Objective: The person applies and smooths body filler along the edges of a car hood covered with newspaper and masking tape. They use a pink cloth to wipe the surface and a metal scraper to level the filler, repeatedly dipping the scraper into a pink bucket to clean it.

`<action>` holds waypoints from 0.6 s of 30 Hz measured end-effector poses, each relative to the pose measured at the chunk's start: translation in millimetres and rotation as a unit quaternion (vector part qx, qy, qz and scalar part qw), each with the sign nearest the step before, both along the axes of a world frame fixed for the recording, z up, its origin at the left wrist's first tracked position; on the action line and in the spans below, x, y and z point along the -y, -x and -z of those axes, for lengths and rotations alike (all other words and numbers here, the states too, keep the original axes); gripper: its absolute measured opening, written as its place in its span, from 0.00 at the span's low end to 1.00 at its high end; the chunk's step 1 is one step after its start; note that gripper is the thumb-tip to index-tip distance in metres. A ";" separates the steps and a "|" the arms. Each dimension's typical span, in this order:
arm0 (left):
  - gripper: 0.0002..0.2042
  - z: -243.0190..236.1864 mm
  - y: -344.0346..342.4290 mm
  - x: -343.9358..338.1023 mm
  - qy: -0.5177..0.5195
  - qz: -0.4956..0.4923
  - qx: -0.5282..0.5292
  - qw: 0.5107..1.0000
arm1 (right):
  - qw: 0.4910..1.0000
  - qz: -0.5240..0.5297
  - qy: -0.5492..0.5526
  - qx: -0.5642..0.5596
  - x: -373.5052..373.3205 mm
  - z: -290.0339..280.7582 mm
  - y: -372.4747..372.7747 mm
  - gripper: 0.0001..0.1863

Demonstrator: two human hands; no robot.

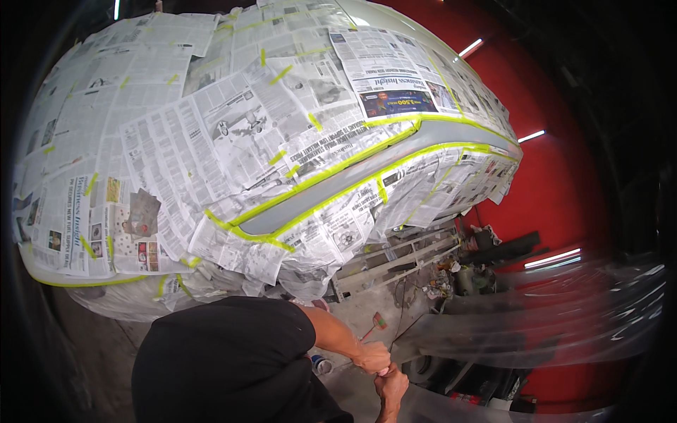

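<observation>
My left hand (370, 357) reaches across from the black sleeve (282, 324), its fingers curled closed. Just below it, my right hand (392, 386) is closed too, and the two hands meet. A small pinkish bit shows between them, too small to name. Both hands are low and right of centre, well away from the car (367, 17), which is covered in newspaper sheets (233, 127). Yellow-green masking tape (331, 168) borders a long strip of bare grey body panel (317, 194).
Below the panel, a metal frame (395, 271) stands near clutter on the concrete floor. A white and blue can (321, 364) lies by my body, with a red-handled brush (379, 322) farther off. Clear plastic sheeting (522, 331) hangs at right before a red wall (564, 211).
</observation>
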State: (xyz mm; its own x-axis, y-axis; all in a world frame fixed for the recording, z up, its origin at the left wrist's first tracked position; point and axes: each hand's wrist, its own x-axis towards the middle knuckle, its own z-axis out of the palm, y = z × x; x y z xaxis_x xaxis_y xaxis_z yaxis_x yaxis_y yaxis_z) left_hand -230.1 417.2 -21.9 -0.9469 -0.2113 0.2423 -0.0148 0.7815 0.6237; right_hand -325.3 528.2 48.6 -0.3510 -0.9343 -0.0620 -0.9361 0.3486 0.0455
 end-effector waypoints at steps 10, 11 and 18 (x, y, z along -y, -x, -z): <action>0.28 62.9 -67.1 18.9 0.099 0.024 0.094 0.990 | 0.804 0.373 -0.011 0.462 -93.4 124.3 7.4 0.16; 0.33 85.6 -68.2 23.9 -0.041 0.133 0.284 0.949 | 0.803 0.398 -0.049 0.440 -107.4 142.9 4.9 0.16; 0.31 201.3 -340.5 7.3 -0.439 0.018 0.323 0.838 | 0.957 0.156 -0.204 0.136 -119.0 238.3 -15.1 0.19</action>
